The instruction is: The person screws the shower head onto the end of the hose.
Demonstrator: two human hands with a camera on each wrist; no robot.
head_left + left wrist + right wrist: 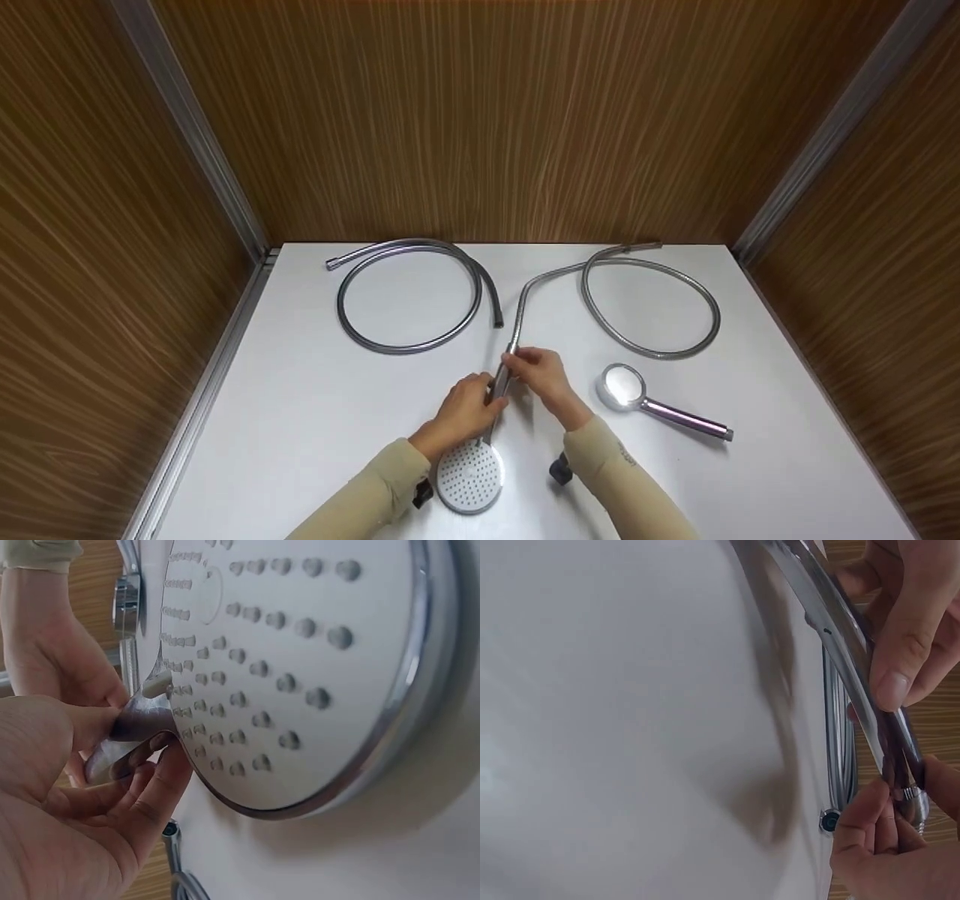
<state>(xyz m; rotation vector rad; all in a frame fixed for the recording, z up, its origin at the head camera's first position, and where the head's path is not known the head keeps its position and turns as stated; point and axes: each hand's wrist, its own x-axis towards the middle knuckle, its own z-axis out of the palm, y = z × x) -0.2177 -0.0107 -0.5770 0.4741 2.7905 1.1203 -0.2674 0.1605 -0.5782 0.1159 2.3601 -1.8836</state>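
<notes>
A shower head (471,480) with a round white nozzle face lies close to the near edge. Its chrome handle (847,652) slants up and away from that face. My left hand (463,409) grips the handle between thumb and fingers. At the handle's far end, my right hand (541,373) pinches the joint where a metal shower hose (519,311) meets it. In the right wrist view, a ribbed collar (911,799) shows between those fingertips. The left wrist view shows the nozzle face (255,667) large and tilted. How far the joint is screwed together cannot be seen.
A second shower hose (409,349) lies coiled at the back left. The joined hose loops at the back right, its other end (643,246) near the wall. A smaller hand shower (622,386) lies to the right on the white table (300,450). Wood-patterned panels stand around it.
</notes>
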